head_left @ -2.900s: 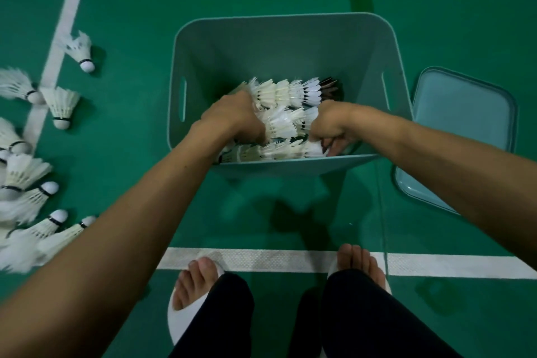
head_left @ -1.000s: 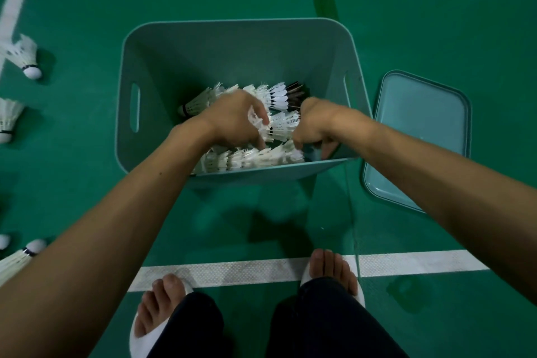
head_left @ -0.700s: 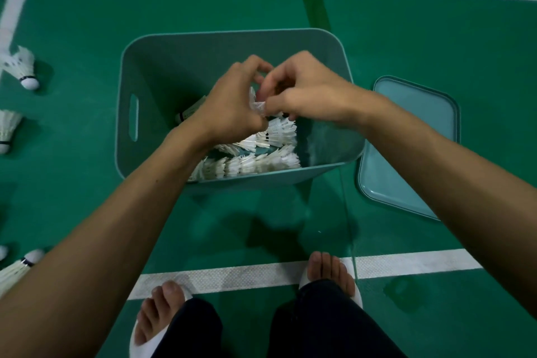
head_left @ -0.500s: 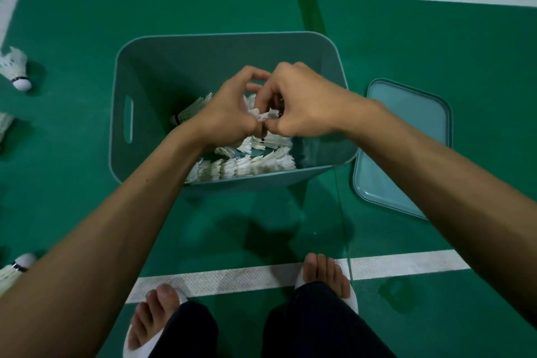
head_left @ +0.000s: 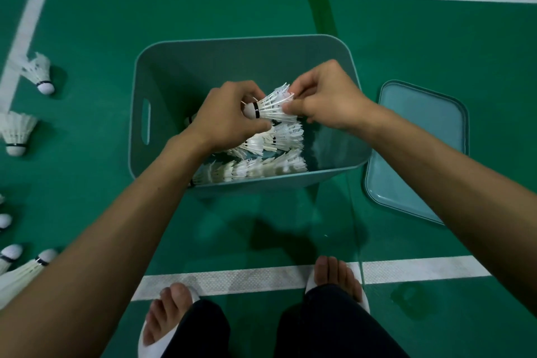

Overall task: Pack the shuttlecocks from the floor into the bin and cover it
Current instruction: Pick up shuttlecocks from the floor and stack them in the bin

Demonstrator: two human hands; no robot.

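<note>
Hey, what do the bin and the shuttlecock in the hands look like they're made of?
The bin: probably moulded plastic, matte grey-teal, judging by its smooth walls, rounded corners and cut-out handle slot. The shuttlecock: white feather-like skirt, real or synthetic unclear; rounded white base with black band, possibly covered cork.

A: What's lost to you in the bin [head_left: 232, 46]?
B: Your L hand [head_left: 229, 116] & forearm cover its near-left corner and the left ends of the packed shuttlecocks [head_left: 261, 166]. Can't count them, feathers blur together. Btm mostly hidden.
A: The one you're holding?
B: Held shuttlecock [head_left: 270, 109]: cork partly behind your L fingers, feather tips tucked inside your R hand [head_left: 328, 99].
A: Lid [head_left: 421, 131]?
B: Near corner's under your R forearm, left edge sits behind the bin wall.
A: Floor?
B: Loose shuttlecocks [head_left: 10, 253] on your left are cut off by the frame edge, so total unknown.
</note>
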